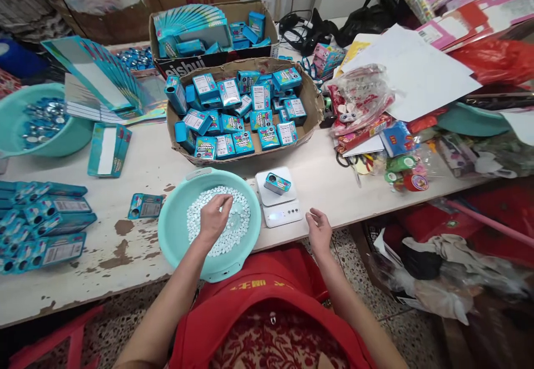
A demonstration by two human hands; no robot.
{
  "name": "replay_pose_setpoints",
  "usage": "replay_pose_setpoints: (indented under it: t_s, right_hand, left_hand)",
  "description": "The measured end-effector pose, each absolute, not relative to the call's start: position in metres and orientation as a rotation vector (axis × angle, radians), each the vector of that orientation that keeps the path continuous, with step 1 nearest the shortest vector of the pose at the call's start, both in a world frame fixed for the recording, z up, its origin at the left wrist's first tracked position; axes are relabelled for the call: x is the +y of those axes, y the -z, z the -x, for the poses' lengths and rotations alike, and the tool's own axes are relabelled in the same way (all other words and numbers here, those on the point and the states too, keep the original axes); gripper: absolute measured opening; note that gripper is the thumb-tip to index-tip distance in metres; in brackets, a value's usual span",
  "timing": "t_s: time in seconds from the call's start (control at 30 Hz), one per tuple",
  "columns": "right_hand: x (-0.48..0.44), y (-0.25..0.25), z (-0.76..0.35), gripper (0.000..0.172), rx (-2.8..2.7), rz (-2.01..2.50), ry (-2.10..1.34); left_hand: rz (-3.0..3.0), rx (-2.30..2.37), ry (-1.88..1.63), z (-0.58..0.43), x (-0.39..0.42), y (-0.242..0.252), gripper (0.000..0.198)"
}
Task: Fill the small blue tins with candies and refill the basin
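Note:
My left hand is over the turquoise basin, its fingers curled together. Whatever lies inside the fingers is hidden. Small white round candies cover the bottom of the basin. To the right of it, a white digital scale has a lit display. On its plate a small blue candy box lies on its side, with a dark round opening at one end. My right hand hovers by the table's front edge, just right of the scale, fingers loosely bent and apart with nothing seen in them.
A cut carton of filled blue boxes sits behind the basin, another carton behind it. Stacked blue boxes, a flat one and a basin of shiny blue pieces are at left. Papers and packets clutter the right.

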State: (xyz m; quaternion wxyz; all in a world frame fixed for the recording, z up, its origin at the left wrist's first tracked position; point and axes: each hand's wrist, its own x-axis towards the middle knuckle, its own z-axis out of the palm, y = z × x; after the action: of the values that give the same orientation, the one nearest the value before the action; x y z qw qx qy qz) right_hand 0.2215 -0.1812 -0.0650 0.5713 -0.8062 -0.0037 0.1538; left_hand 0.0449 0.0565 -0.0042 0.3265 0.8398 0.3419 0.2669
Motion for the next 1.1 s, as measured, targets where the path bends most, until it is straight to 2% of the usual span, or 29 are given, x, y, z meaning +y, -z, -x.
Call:
replay_pose_setpoints:
  t_s: [0.4, 0.53, 0.63, 0.73, 0.8, 0.9, 1.0, 1.1]
  right_hand:
    - [-0.191, 0.069, -0.228, 0.043, -0.029, 1.907, -0.402]
    - [-0.184, 0.062, -0.232, 0.044, -0.089, 1.89, -0.444]
    - [-0.172, 0.052, -0.233, 0.041, -0.211, 1.897, -0.403]
    - [-0.156, 0.042, -0.22, 0.037, -0.328, 1.914, -0.356]
    - [-0.145, 0.037, -0.201, 0.036, -0.357, 1.86, -0.51]
    - [-0.133, 0.035, -0.167, 0.033, -0.416, 1.719, -0.837]
    - [-0.128, 0.037, -0.146, 0.031, -0.465, 1.674, -0.949]
    - [-0.128, 0.035, -0.157, 0.032, -0.439, 1.75, -0.81]
  left_hand:
    - [-2.205, 0.742, -0.641, -0.099, 0.052, -0.004, 0.018]
    - [-2.301, 0.892, -0.564, -0.097, 0.062, 0.001, 0.023]
    - [-2.426, 1.228, -0.23, -0.06, 0.079, 0.01, 0.025]
    - [-2.474, 1.446, 0.407, -0.009, 0.085, 0.019, 0.03]
    - [-2.409, 1.477, 0.684, 0.016, 0.075, 0.025, 0.042]
    - [-2.245, 1.379, 0.754, 0.026, 0.043, 0.034, 0.054]
    - [-2.066, 1.189, 0.67, 0.014, 0.014, 0.041, 0.039]
    - [-1.954, 1.048, 0.556, 0.002, 0.007, 0.044, 0.018]
